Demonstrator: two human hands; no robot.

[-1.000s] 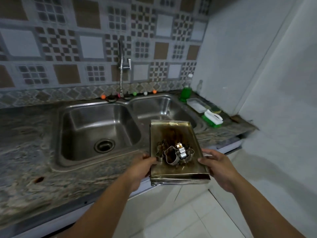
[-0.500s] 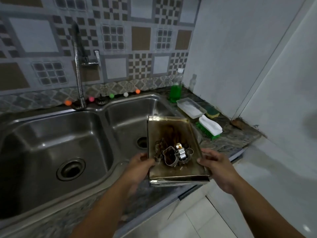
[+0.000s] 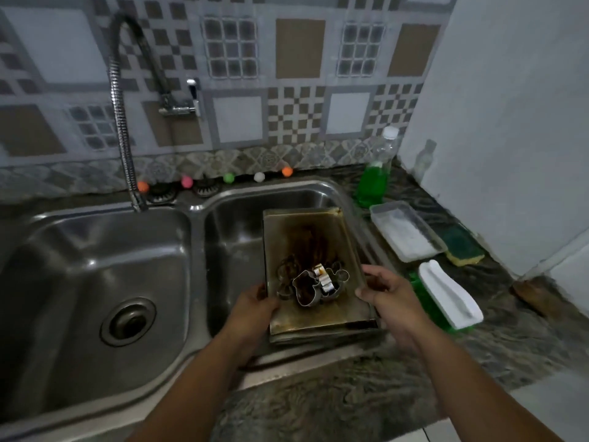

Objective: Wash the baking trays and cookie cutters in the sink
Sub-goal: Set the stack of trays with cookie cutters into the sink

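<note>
A patterned tile wall backs a dark stone desk (image 3: 366,397) with a double steel sink (image 3: 95,250). Over the right basin sits a stack of stained baking trays (image 3: 306,240), the near end above the sink's front rim. The left hand (image 3: 255,309) and right hand (image 3: 390,298) each have a curled grip on a side edge of the stack. Metal cookie cutters (image 3: 310,283) lie piled on the top tray (near its front end). A green soap bottle (image 3: 374,173), a scrub brush (image 3: 446,296) and a sponge (image 3: 463,248) stand right of the sink.
</note>
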